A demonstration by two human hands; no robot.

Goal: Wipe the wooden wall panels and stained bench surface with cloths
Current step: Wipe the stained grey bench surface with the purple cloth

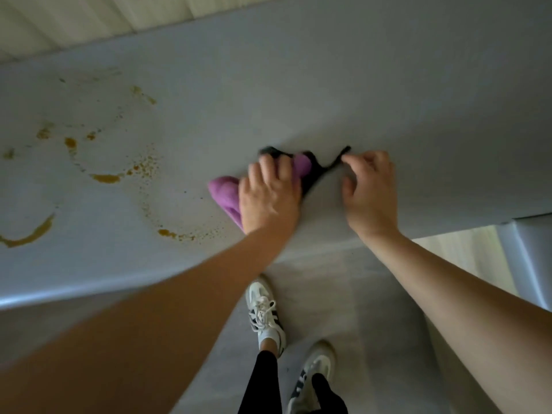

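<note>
Two cloths bunched mid-frame, stains left.
My left hand (268, 198) grips the purple cloth (224, 194); right hand (369, 186) fingers pinch the black cloth (313, 174); press flat, sweep toward the brown stains (107, 177) on the tabletop (328, 85).

A smooth, matt grey bench surface (298, 85) is marked with dried brownish-yellow stains (106, 177) at the left of the frame. A soft, fuzzy purple cloth (225, 194) and a thin black cloth (313, 171) are seen at centre. Pale wood-grain wall panels (89, 19) are seen at upper left.

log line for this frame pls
left hand: on purple cloth | right hand: pinching black cloth | bench: stains unwiped
</note>
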